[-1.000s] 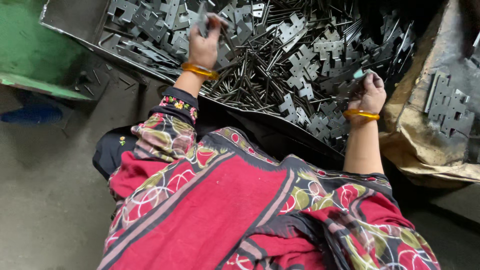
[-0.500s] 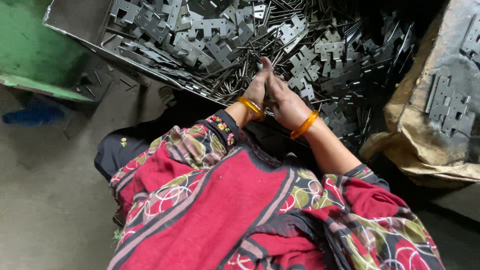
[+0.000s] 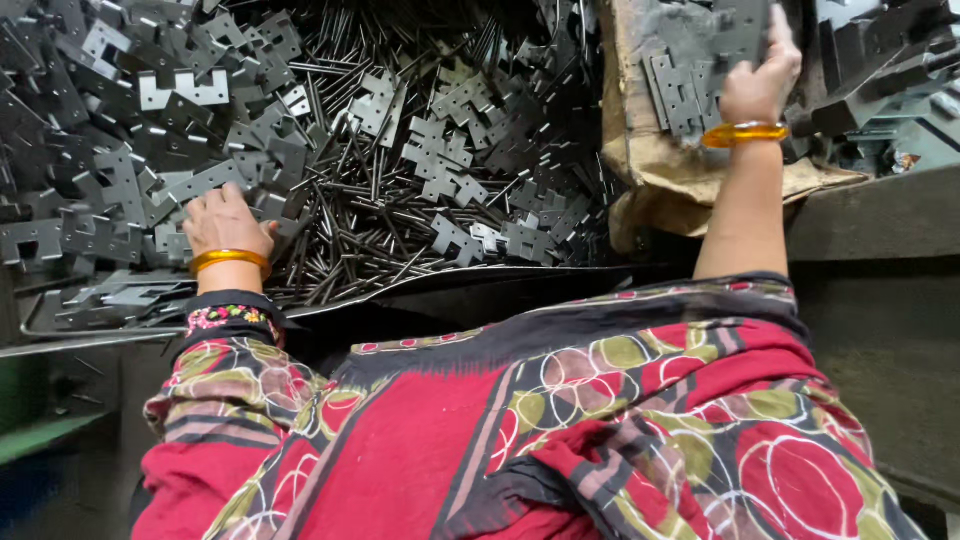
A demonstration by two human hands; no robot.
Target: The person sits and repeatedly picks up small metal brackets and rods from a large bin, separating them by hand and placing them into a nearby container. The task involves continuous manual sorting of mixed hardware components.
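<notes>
My left hand [image 3: 225,222], with an orange bangle at the wrist, rests palm down on a heap of grey stamped metal hinge plates [image 3: 120,150]. Its fingertips are buried among the plates, so I cannot see a grip. My right hand [image 3: 762,78], also with an orange bangle, reaches up to the right. It is closed on a dark metal plate [image 3: 738,28] above a row of stacked plates [image 3: 678,92] lying on a brown sack [image 3: 690,175].
Thin metal pins [image 3: 360,235] lie in a thick pile in the middle of the sheet-metal tray [image 3: 150,335]. More metal parts [image 3: 880,70] are heaped at the far right behind a dark ledge [image 3: 880,215]. My red patterned garment fills the foreground.
My hands were pressed together over the pile; now they are apart. The left has gone down onto the plates at left, the right up to the sack. The view has closed in.
</notes>
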